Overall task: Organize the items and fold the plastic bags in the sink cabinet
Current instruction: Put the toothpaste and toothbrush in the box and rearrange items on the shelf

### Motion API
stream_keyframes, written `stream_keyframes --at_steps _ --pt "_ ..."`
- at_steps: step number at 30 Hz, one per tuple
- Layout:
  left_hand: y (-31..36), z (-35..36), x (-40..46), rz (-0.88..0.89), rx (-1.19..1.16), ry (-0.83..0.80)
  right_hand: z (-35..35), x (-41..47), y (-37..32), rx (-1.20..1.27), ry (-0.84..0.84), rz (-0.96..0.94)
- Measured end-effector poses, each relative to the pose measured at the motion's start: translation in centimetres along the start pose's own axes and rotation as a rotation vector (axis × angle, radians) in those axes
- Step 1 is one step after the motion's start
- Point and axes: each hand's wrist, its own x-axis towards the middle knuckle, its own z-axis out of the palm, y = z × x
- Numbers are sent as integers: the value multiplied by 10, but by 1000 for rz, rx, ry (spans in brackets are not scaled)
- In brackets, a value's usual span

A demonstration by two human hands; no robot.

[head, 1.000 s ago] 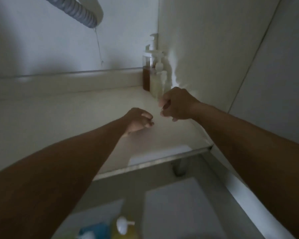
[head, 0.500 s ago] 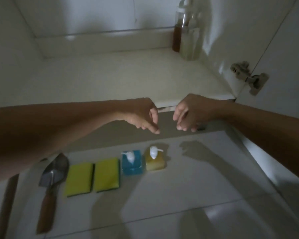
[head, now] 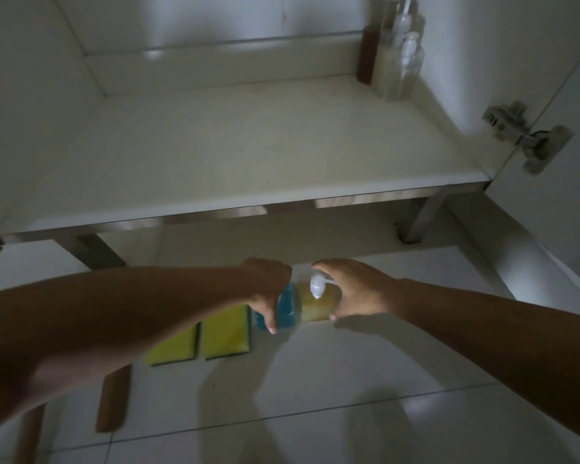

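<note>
1. Reaching down with both arms, you have your left hand [head: 268, 289] wrapped over the blue bottle [head: 283, 309], fingers curled down its near face, and your right hand [head: 355, 289] cupped around the yellow bottle [head: 315, 304], thumb at its near lower corner.
2. Both bottles stand upright on the floor tiles [head: 349, 380], touching side by side, just in front of the cabinet's lower edge; their long axes run vertical, and the white pump head [head: 316, 285] of the yellow one shows between your hands.
3. From the bottles, the cabinet shelf [head: 248, 145] lies at 12 o'clock and higher, so the lift likely goes up and forward. Each hand sits on its own bottle, neither nearer than the other.
4. At 2 o'clock on the shelf, 3 or so clear and brown dispenser bottles [head: 392, 55] are clustered in the back right corner; that looks like the natural spot to join.
5. At 9 o'clock from the blue bottle lie 2 yellow sponges [head: 225, 333] flat on the tiles, with a wooden handle [head: 113, 400] further toward 8 o'clock, partly hidden under your left forearm.
6. No plastic bags are visible here.
</note>
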Motion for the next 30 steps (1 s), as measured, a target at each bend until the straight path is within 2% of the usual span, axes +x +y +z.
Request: stream_keyframes --at_steps 7,10,16,20,25,30 --pt "-9 28 9 -42 -98 108 14 7 2 47 82 -38" --pt "-11 25 3 -25 -108 103 3 -3 6 61 73 -64" --pt "-4 -15 -30 52 -191 111 -59 -46 15 140 118 -30" --pt "11 -64 -55 93 -268 148 -109 -81 16 244 226 35" --pt "21 -127 -62 135 -343 367 -171 -100 16 226 381 106" --pt "25 -179 -44 118 -365 538 -215 -80 28 202 570 202"
